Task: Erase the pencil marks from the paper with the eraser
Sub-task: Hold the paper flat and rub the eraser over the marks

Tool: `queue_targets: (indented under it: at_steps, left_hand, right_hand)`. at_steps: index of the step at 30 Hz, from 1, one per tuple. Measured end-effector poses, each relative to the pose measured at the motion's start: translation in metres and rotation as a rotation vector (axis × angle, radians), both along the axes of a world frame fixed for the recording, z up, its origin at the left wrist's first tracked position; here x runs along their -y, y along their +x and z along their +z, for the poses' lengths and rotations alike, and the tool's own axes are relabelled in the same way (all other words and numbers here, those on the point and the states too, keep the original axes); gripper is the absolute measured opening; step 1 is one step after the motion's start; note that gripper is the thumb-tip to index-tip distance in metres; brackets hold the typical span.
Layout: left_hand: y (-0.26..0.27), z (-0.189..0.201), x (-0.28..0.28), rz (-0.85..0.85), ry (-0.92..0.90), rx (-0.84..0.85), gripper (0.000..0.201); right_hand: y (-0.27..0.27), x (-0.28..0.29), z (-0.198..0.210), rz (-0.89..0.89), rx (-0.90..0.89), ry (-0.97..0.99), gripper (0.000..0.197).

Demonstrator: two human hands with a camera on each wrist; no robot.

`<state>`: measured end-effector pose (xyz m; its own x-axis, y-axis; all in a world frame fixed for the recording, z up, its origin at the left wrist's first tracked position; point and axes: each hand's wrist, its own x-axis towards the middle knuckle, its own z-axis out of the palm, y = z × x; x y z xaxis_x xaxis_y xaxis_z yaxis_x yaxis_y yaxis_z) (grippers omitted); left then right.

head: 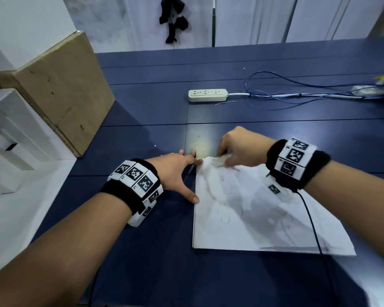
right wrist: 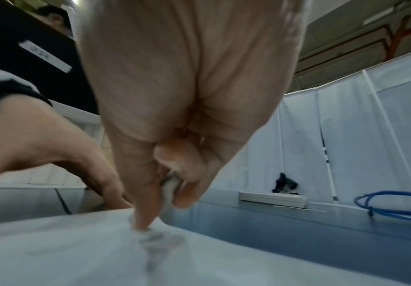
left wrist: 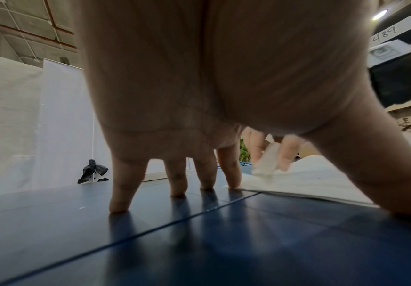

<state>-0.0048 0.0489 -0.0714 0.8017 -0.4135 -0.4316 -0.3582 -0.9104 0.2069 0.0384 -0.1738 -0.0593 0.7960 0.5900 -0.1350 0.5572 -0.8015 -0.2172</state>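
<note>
A white sheet of paper with faint pencil marks lies on the blue table, and its far left corner is crumpled up. My right hand pinches a pale eraser between thumb and fingers and presses it on that far corner of the paper. The eraser looks blurred in the left wrist view. My left hand is spread flat, fingertips on the table beside the paper's left edge; the index finger and thumb touch the paper.
A white power strip with blue cables lies farther back on the blue table. A cardboard box stands at the left edge. A black wire from my right wristband crosses the paper.
</note>
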Motion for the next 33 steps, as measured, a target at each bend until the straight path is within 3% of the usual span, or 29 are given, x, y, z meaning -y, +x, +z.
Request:
queue_targets:
  at_steps: [2, 4, 8, 10, 16, 22, 24, 28, 33]
  left_hand:
    - [0.001, 0.000, 0.000, 0.006, -0.006, -0.009, 0.122]
    - [0.001, -0.001, -0.001, 0.006, -0.009, -0.011, 0.122]
    - [0.001, -0.002, -0.001, 0.006, -0.008, -0.013, 0.122]
    - [0.000, -0.001, 0.000, -0.003, 0.001, -0.007, 0.122]
    - [0.000, 0.000, 0.000, 0.003, 0.004, -0.007, 0.121]
    - [0.000, 0.000, 0.000, 0.010, -0.006, -0.013, 0.121]
    - [-0.001, 0.000, 0.001, 0.006, -0.007, -0.009, 0.121]
    - [-0.001, 0.001, 0.001, 0.013, -0.002, -0.009, 0.121]
    - [0.000, 0.001, 0.001, 0.030, -0.002, -0.011, 0.121]
  right_hand:
    - [0.001, 0.002, 0.000, -0.032, 0.036, 0.024, 0.023]
    - [-0.012, 0.006, -0.001, 0.056, 0.037, 0.014, 0.023]
    - [-0.036, 0.008, 0.003, 0.135, -0.217, -0.027, 0.041]
    - [-0.025, 0.004, 0.003, 0.112, -0.177, -0.041, 0.048]
    - [-0.013, 0.002, 0.002, 0.042, -0.011, 0.005, 0.022]
    - [-0.033, 0.011, 0.006, 0.068, -0.240, -0.051, 0.038]
    - [-0.025, 0.008, 0.006, 0.028, -0.190, -0.017, 0.044]
    - [-0.018, 0.002, 0.006, -0.045, -0.076, 0.022, 0.024]
    - [-0.040, 0.011, 0.005, 0.048, -0.085, -0.004, 0.026]
